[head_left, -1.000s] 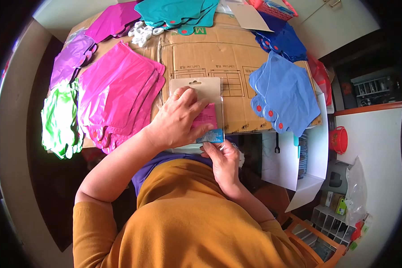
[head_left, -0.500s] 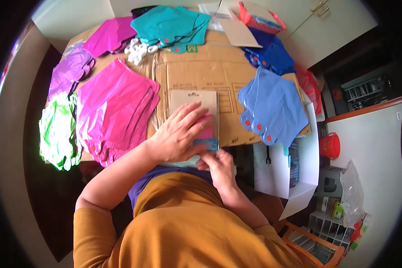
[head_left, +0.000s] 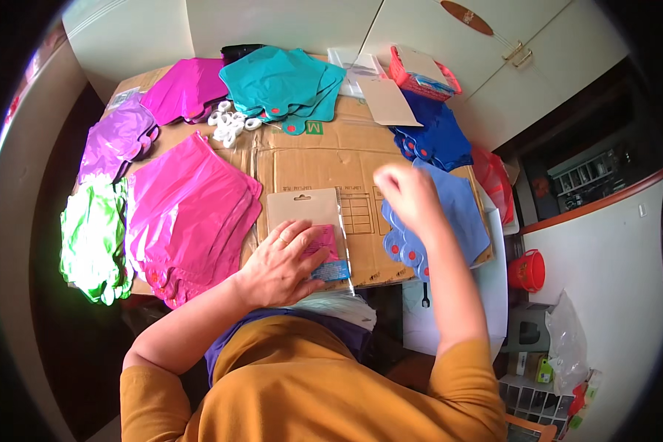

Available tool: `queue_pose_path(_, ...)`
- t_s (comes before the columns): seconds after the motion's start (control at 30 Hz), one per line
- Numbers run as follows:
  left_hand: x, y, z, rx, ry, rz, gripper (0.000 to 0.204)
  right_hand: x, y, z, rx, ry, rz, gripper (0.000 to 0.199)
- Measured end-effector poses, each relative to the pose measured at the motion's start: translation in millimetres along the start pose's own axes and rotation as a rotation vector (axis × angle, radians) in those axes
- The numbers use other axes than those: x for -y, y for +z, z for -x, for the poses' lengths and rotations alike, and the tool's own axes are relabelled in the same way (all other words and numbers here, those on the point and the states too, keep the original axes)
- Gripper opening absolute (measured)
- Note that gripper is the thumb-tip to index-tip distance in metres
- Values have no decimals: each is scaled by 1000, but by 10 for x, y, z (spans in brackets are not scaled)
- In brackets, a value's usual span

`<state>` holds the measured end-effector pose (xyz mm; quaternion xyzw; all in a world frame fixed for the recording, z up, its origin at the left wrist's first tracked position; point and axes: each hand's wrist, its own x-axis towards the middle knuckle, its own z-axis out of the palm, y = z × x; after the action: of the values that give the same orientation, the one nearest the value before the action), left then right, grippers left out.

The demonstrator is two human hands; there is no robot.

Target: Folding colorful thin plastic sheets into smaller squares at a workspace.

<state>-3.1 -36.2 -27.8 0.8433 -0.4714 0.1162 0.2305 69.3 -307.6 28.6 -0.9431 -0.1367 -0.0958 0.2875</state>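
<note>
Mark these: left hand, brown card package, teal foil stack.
left hand (head_left: 281, 265): head view, back of the hand
brown card package (head_left: 306, 209): head view, plain upper part
teal foil stack (head_left: 278, 79): head view, top sheet's middle

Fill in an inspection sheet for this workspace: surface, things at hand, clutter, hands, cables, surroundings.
Surface: brown cardboard, creased, with printed markings.
Things at hand: flat packet, brown with pink and blue parts, near the front edge; light-blue stack to its right.
Clutter: pink stack, green stack, teal stack, dark-blue stack, white rings, red basket.
Hands: left hand on the packet; right hand raised, blurred, in front of the light-blue stack, contact unclear.
Cables: none certain; a short black piece hangs below the front edge, kind unclear.
Surroundings: pale cabinets behind, red bucket and clear bag at right.
</note>
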Motion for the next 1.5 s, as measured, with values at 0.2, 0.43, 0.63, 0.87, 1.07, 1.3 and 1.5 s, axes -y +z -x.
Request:
queue_pose_path(0.2,-103,8,-32,-7,0,-54,52,-610,426,-1550,-70,-234,443,15)
queue_pose_path(0.43,-89,177,109,-167,38,-54,31,-675,714,-1946,163,-446,762,19)
queue_pose_path(0.63,-75,197,196,-143,64,-46,30,-348,281,-1012,-270,-305,-116,13)
queue_pose_path(0.87,-73,217,249,-125,133,-36,17,264,80,1396,-313,-165,-607,14)
queue_pose_path(1.07,-117,215,252,-115,101,-57,21,509,597,2343,-493,57,-549,19)
queue_pose_path(1.3,-146,246,241,-152,80,-12,25,504,927,2199,-647,-51,-114,25)
queue_pose_path(1.5,-137,267,268,-132,76,-8,24,697,1022,1914,-473,-195,225,26)
